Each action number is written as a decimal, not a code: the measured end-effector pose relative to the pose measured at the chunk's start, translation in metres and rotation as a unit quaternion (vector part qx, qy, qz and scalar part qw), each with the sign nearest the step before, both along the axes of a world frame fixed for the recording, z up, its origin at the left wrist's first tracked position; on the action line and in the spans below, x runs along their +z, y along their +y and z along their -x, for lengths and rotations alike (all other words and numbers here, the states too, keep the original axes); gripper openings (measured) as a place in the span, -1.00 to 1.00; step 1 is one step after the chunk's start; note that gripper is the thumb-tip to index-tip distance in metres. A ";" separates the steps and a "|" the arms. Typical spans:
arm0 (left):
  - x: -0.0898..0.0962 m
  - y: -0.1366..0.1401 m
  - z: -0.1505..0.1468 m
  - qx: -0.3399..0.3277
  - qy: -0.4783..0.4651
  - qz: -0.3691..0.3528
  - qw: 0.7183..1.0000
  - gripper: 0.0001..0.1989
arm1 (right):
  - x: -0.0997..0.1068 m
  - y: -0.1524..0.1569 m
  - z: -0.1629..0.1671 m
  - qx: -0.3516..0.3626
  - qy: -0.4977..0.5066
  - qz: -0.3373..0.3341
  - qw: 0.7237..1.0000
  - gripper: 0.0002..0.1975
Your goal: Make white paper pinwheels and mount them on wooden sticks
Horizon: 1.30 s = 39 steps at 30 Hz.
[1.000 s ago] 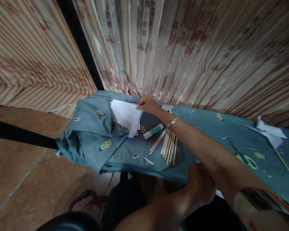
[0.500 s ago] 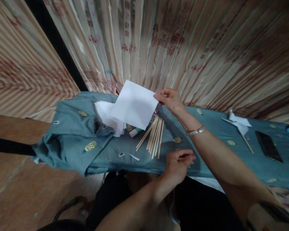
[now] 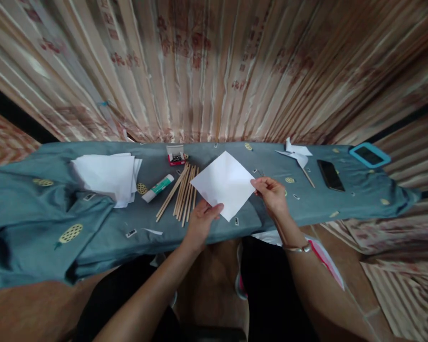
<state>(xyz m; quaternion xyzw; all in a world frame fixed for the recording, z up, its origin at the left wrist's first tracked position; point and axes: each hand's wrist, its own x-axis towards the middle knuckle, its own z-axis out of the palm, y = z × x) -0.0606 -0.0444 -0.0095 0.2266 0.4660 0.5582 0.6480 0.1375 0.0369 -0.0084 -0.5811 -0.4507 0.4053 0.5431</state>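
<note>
A square sheet of white paper [image 3: 224, 183] is held between my two hands above the cloth-covered table, one corner toward me. My left hand [image 3: 201, 221] is closed on its lower left edge, thumb on top. At the right corner, my right hand [image 3: 271, 192] pinches the sheet between thumb and fingers. Several thin wooden sticks [image 3: 181, 194] lie just left of the sheet. Beside them are a green and white glue stick [image 3: 158, 188] and a small open red box [image 3: 176, 156] with small dark items in it.
A stack of white paper [image 3: 105, 175] lies at left, and a thin paper strip [image 3: 152, 232] near the front edge. To the right are a paper pinwheel on a stick [image 3: 297, 154], a black phone [image 3: 330, 175] and a blue-framed tablet [image 3: 370, 155]. A curtain [image 3: 199, 71] hangs behind.
My right hand has brought the sheet rightward, away from the paper stack. My left hand has come up and taken hold of it. The view has turned to the right.
</note>
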 end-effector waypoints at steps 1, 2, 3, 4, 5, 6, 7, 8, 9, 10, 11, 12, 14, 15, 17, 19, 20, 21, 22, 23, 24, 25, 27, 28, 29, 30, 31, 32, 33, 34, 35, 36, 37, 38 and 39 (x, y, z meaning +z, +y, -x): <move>-0.001 0.001 0.002 0.007 0.001 0.003 1.000 -0.55 | -0.001 -0.001 -0.005 0.006 -0.003 0.005 1.000 -0.60; -0.002 0.003 0.003 0.012 -0.001 0.004 1.000 -0.53 | -0.002 -0.002 -0.009 0.015 -0.007 0.009 1.000 -0.59; -0.003 0.005 0.005 0.016 -0.002 0.003 1.000 -0.52 | -0.003 -0.002 -0.013 0.025 -0.012 0.014 1.000 -0.59; -0.005 0.006 0.006 0.016 -0.005 0.001 1.000 -0.50 | -0.003 -0.001 -0.017 0.035 -0.017 0.018 0.999 -0.60; -0.006 0.008 0.008 0.015 -0.006 0.002 1.000 -0.48 | -0.004 0.000 -0.020 0.044 -0.022 0.021 0.999 -0.60; -0.008 0.009 0.008 0.019 -0.002 0.005 1.000 -0.47 | -0.006 0.002 -0.024 0.053 -0.028 0.025 0.998 -0.60; -0.009 0.010 0.009 0.022 0.006 0.007 1.000 -0.46 | -0.007 0.004 -0.027 0.059 -0.034 0.027 0.997 -0.60; -0.011 0.010 0.009 0.020 0.018 0.005 1.000 -0.44 | -0.009 0.005 -0.030 0.064 -0.035 0.031 0.997 -0.60; -0.013 0.011 0.009 0.016 0.032 0.001 0.999 -0.42 | -0.010 0.006 -0.033 0.066 -0.038 0.030 0.997 -0.59; -0.014 0.010 0.009 0.010 0.047 -0.004 0.999 -0.39 | -0.010 0.006 -0.036 0.062 -0.053 0.023 0.996 -0.59; -0.016 0.010 0.009 0.005 0.063 -0.010 0.998 -0.34 | -0.009 0.004 -0.038 0.052 -0.087 0.008 0.995 -0.58; -0.018 0.010 0.009 0.004 0.077 -0.016 0.997 -0.28 | -0.008 0.000 -0.039 0.040 -0.138 -0.016 0.989 -0.57; -0.020 0.010 0.008 0.005 0.103 -0.024 0.994 -0.16 | -0.003 -0.014 -0.037 0.026 -0.281 -0.085 0.955 -0.57; -0.021 0.009 0.008 0.004 0.116 -0.027 0.993 -0.13 | 0.000 -0.024 -0.033 0.037 -0.340 -0.126 0.931 -0.55; -0.023 0.008 0.006 -0.003 0.135 -0.031 0.990 -0.13 | 0.002 -0.044 -0.020 0.124 -0.417 -0.197 0.879 -0.45; -0.023 0.004 0.004 -0.017 0.144 -0.035 0.989 -0.22 | 0.000 -0.062 -0.004 0.225 -0.462 -0.238 0.824 -0.27; -0.023 0.002 0.003 -0.025 0.145 -0.037 0.988 -0.27 | -0.003 -0.069 0.004 0.261 -0.477 -0.245 0.803 -0.23; -0.022 -0.001 0.002 -0.035 0.143 -0.036 0.988 -0.31 | -0.007 -0.074 0.010 0.284 -0.488 -0.244 0.789 -0.26; -0.021 -0.003 0.001 -0.045 0.139 -0.032 0.989 -0.34 | -0.011 -0.077 0.015 0.291 -0.493 -0.239 0.784 -0.36; -0.020 -0.006 0.001 -0.056 0.134 -0.026 0.989 -0.36 | -0.015 -0.079 0.018 0.292 -0.492 -0.236 0.786 -0.48; -0.019 -0.008 0.001 -0.066 0.131 -0.021 0.989 -0.37 | -0.017 -0.080 0.018 0.287 -0.483 -0.233 0.794 -0.57; -0.018 -0.010 0.003 -0.075 0.132 -0.023 0.988 -0.35 | -0.018 -0.080 0.018 0.280 -0.467 -0.230 0.807 -0.62; -0.017 -0.011 0.006 -0.083 0.162 -0.053 0.982 -0.32 | -0.018 -0.079 0.013 0.263 -0.416 -0.213 0.844 -0.67; -0.016 -0.012 0.009 -0.082 0.200 -0.081 0.973 -0.32 | -0.016 -0.078 0.010 0.254 -0.387 -0.194 0.865 -0.69; -0.015 -0.012 0.011 -0.079 0.253 -0.115 0.957 -0.33 | -0.014 -0.077 0.007 0.244 -0.359 -0.170 0.885 -0.72; -0.015 -0.012 0.013 -0.077 0.316 -0.155 0.933 -0.35 | -0.013 -0.076 0.004 0.235 -0.335 -0.142 0.901 -0.73; -0.016 -0.012 0.014 -0.077 0.384 -0.198 0.898 -0.39 | -0.012 -0.074 0.001 0.228 -0.314 -0.114 0.915 -0.73; -0.017 -0.012 0.014 -0.082 0.449 -0.244 0.856 -0.44 | -0.011 -0.072 -0.001 0.221 -0.298 -0.086 0.925 -0.74; -0.019 -0.012 0.013 -0.093 0.504 -0.290 0.808 -0.50 | -0.011 -0.069 -0.002 0.213 -0.288 -0.060 0.932 -0.74; -0.021 -0.012 0.011 -0.108 0.546 -0.333 0.761 -0.56 | -0.012 -0.066 -0.003 0.203 -0.281 -0.037 0.937 -0.73; -0.023 -0.012 0.009 -0.127 0.577 -0.368 0.718 -0.60 | -0.012 -0.064 -0.003 0.191 -0.280 -0.017 0.941 -0.71; -0.026 -0.011 0.006 -0.147 0.600 -0.393 0.681 -0.61 | -0.013 -0.061 -0.003 0.175 -0.283 -0.002 0.943 -0.68; -0.028 -0.011 0.003 -0.167 0.620 -0.407 0.650 -0.60 | -0.014 -0.059 -0.003 0.159 -0.291 0.009 0.943 -0.62; -0.030 -0.011 0.000 -0.185 0.637 -0.413 0.625 -0.57 | -0.015 -0.058 -0.002 0.145 -0.301 0.016 0.942 -0.55; -0.032 -0.010 -0.002 -0.201 0.652 -0.411 0.604 -0.55 | -0.016 -0.057 -0.002 0.134 -0.314 0.018 0.940 -0.48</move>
